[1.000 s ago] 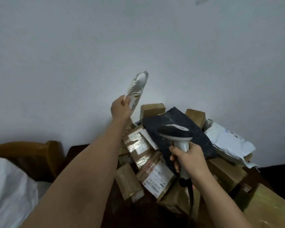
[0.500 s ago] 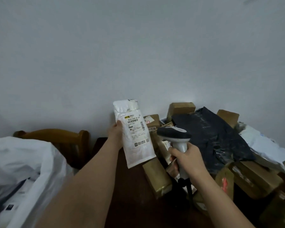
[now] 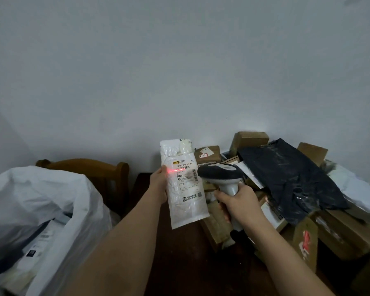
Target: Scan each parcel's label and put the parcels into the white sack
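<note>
Sack (image 3: 58, 201) at my left already holds parcels, my left hand (image 3: 158, 184) pinches a white parcel (image 3: 185, 189) under the scanner (image 3: 222, 178) gripped in my right hand (image 3: 241, 205), and a pile (image 3: 308, 199) waits on the desk (image 3: 179, 263).

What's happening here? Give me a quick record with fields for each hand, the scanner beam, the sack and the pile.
left hand: holds flat white plastic mailer parcel upright
right hand: grips grey handheld barcode scanner
beam: red line on the mailer's label
white woven sack: open, at left, parcels inside
pile: brown cardboard boxes, black plastic bag, at right
</note>
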